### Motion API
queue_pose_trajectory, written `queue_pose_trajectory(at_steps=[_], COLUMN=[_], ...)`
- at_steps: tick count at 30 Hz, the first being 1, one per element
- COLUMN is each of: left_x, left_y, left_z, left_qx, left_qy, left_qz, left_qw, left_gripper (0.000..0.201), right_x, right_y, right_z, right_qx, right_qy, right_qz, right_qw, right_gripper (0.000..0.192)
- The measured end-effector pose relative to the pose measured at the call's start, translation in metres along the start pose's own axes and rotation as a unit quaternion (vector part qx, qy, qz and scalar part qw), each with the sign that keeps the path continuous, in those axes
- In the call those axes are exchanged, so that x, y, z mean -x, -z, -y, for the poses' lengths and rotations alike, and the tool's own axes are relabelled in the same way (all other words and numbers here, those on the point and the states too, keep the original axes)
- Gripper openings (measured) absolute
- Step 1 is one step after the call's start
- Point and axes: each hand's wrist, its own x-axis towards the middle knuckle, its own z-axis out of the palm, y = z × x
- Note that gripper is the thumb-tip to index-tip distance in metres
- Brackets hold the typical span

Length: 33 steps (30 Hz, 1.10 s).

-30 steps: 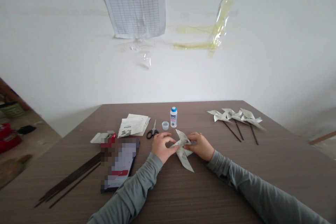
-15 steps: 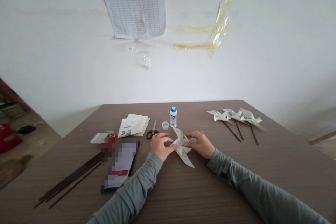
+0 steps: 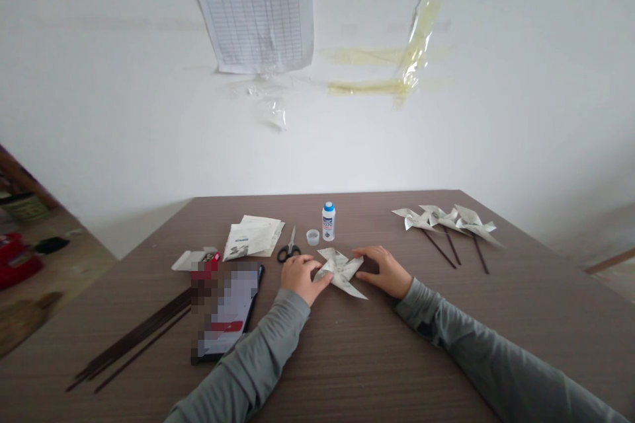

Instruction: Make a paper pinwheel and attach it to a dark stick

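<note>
A folded paper pinwheel (image 3: 339,272) of printed paper lies on the table in front of me. My left hand (image 3: 302,277) holds its left side, thumb and fingers closed around a blade. On the other side, my right hand (image 3: 384,269) has thumb and forefinger apart, close to the tip of the right blade. Whether it touches the paper I cannot tell. Just beyond the pinwheel are a white glue bottle (image 3: 328,223) with a blue top, a small clear cap (image 3: 312,237), and black-handled scissors (image 3: 288,250).
Folded papers (image 3: 254,238) lie left of the scissors. Nearer are an open red-and-white box (image 3: 203,263), a partly blurred phone (image 3: 231,310) and dark thin sticks (image 3: 133,337). Finished pinwheels on sticks (image 3: 444,218) rest at the right back. A wall (image 3: 317,158) stands behind the table.
My right hand has drawn back from the pinwheel's centre to the right, and its thumb no longer presses there. The pinwheel now lies flatter, its far blade lowered. My left hand barely moved.
</note>
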Motion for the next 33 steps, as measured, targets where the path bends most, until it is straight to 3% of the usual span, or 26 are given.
queue_pose_trajectory(at_steps=[6, 10, 13, 15, 18, 24, 28, 31, 33], left_x=[0.009, 0.024, 0.037, 0.044, 0.05, 0.049, 0.046, 0.046, 0.048], left_y=[0.017, 0.024, 0.015, 0.004, -0.011, -0.015, 0.011, 0.049, 0.079], left_z=[-0.011, -0.006, 0.009, 0.02, 0.031, 0.031, 0.027, 0.036, 0.05], left_qx=[-0.021, -0.052, -0.071, -0.09, -0.106, -0.114, -0.065, -0.013, -0.006], left_qy=[-0.021, -0.031, -0.047, -0.03, -0.047, -0.063, -0.066, -0.094, -0.075], left_qz=[0.03, 0.051, 0.064, 0.014, -0.014, -0.024, -0.014, 0.016, -0.018], left_qw=[0.999, 0.997, 0.994, 0.995, 0.993, 0.991, 0.996, 0.995, 0.997], left_gripper=[0.044, 0.055, 0.059, 0.055, 0.056, 0.055, 0.052, 0.037, 0.034], right_x=[0.002, 0.01, 0.02, 0.025, 0.029, 0.028, 0.029, 0.03, 0.029], right_y=[0.004, 0.009, 0.012, 0.013, 0.014, 0.016, 0.016, 0.017, 0.018], right_z=[-0.002, -0.007, -0.014, -0.018, -0.021, -0.019, -0.016, -0.015, -0.014], right_qx=[-0.008, 0.009, 0.045, 0.07, 0.093, 0.111, 0.12, 0.121, 0.119], right_qy=[0.019, 0.024, 0.011, -0.004, -0.016, -0.021, -0.016, -0.018, -0.025], right_qz=[-0.012, -0.024, -0.011, 0.002, 0.022, 0.021, 0.008, 0.006, 0.016], right_qw=[1.0, 0.999, 0.999, 0.998, 0.995, 0.993, 0.993, 0.993, 0.992], right_gripper=[0.055, 0.059, 0.067, 0.071, 0.074, 0.067, 0.061, 0.059, 0.061])
